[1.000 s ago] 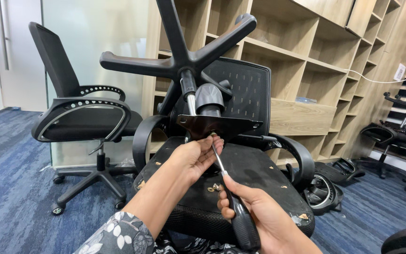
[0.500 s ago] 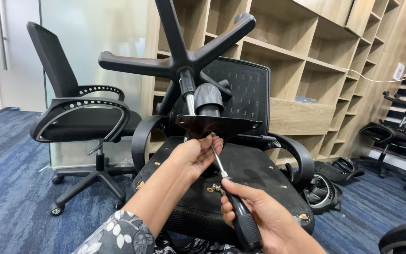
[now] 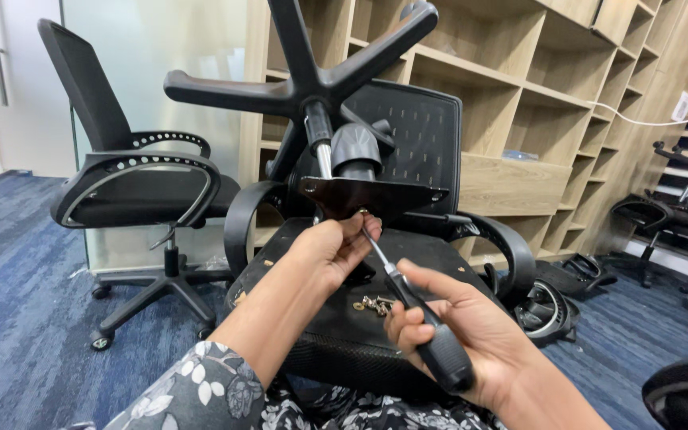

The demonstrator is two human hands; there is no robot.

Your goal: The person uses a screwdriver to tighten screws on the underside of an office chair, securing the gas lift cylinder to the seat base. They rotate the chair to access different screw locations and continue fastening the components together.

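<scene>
The right hand, lower right of frame, is gripping the screwdriver closed-fisted; its shaft is slanting up-left to the mounting plate at centre, where the left hand is pinching the tip.

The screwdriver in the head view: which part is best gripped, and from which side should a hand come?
Grip the thick black handle, probably from the near, lower-right end, as the right hand does. The screwdriver slants up and left, its thin shaft ending at the black metal plate, where the left hand crowds the tip.
</scene>
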